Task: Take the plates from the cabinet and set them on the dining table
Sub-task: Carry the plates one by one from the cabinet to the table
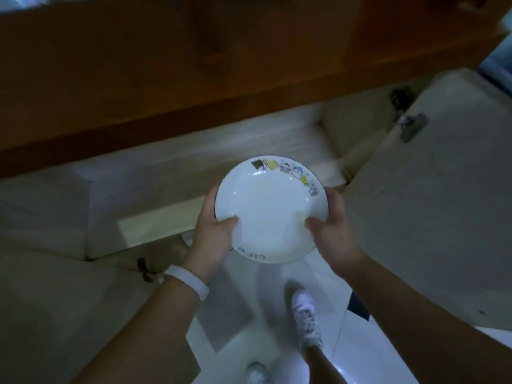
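Gripping a round white ceramic plate (268, 212) from both sides, roughly level and face up, out in front of the open pale-wood cabinet (221, 153) and above the glossy white tiled floor (235, 345), touching neither. Clasping its left edge with the left hand (212, 239), thumb pressing on the upper face, the other fingers curling under the rim and mostly hidden. Clasping the right edge likewise with the right hand (333, 231), thumb lying on the face, fingers wrapping beneath. Showing a row of small coloured cartoon pictures along the plate's far rim and dark lettering on the near rim. Wearing a white wristband (185, 281) on the left wrist. Standing between two cabinet doors hanging open: the beige right door (432, 206) with its metal hinge (412, 127), and the beige left door (63, 314). Facing a brown wooden countertop (166, 79) overhanging the cabinet. Planting white lace-up sneakers (304, 311) on the tiles below the plate.
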